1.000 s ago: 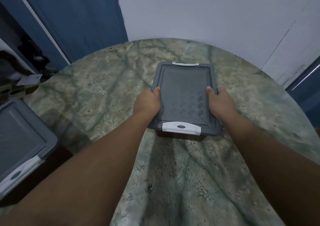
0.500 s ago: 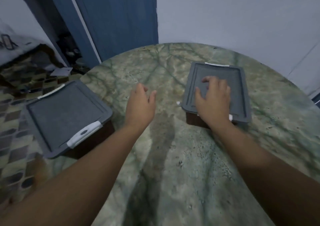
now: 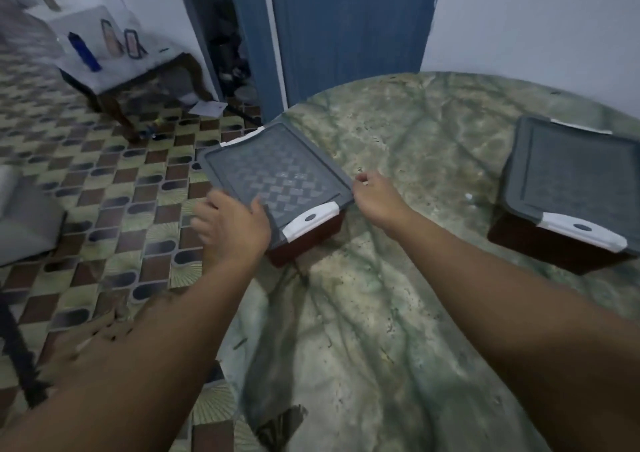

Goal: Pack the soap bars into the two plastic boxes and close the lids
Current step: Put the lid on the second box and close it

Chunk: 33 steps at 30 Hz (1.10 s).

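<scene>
— Where are the boxes?

— One plastic box (image 3: 273,178), grey lid down, sits mid-frame at the left rim of the green marble table (image 3: 398,330). The second box (image 3: 571,188), lid also down, is at the right edge of the frame, well apart.

— And the hands?

— The left hand (image 3: 235,230) is at the lid's near-left corner, thumb on top; blurred, so I cannot tell if it grips. The right hand (image 3: 375,197) touches the right edge, fingers loosely curled.

— Soap bars?

— Hidden.

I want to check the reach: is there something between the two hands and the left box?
Nothing visible. The left hand and right hand are already at opposite edges of the left box.
</scene>
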Motion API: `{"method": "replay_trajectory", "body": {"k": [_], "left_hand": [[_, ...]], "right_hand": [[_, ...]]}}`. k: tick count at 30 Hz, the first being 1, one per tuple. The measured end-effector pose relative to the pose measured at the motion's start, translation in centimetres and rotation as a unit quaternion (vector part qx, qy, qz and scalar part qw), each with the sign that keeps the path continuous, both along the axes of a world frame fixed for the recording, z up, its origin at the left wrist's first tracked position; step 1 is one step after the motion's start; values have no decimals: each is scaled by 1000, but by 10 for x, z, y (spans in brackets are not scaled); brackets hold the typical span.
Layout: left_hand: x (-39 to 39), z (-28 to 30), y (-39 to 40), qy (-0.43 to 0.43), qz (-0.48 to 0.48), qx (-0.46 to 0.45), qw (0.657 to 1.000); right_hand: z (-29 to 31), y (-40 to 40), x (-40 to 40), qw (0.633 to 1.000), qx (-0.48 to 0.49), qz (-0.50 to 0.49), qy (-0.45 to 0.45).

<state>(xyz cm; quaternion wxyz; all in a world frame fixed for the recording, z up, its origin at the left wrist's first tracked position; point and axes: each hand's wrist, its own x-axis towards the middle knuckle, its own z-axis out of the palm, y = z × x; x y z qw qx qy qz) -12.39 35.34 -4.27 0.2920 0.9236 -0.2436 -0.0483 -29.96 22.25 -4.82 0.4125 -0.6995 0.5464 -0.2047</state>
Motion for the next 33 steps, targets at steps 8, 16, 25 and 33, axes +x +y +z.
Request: {"method": "replay_trajectory", "body": {"k": [8, 16, 25, 33], "left_hand": [[0, -11, -4, 183, 31, -62, 981], [13, -20, -13, 159, -23, -54, 986], [-11, -33, -38, 178, -182, -72, 964], [-53, -37, -81, 191, -326, -55, 924]], "right_hand": [[-18, -9, 34, 992, -34, 5, 121], [-28, 8, 17, 994, -60, -33, 81], [-29, 49, -52, 987, -41, -156, 17], [-31, 77, -111, 959, -39, -280, -4]]}}
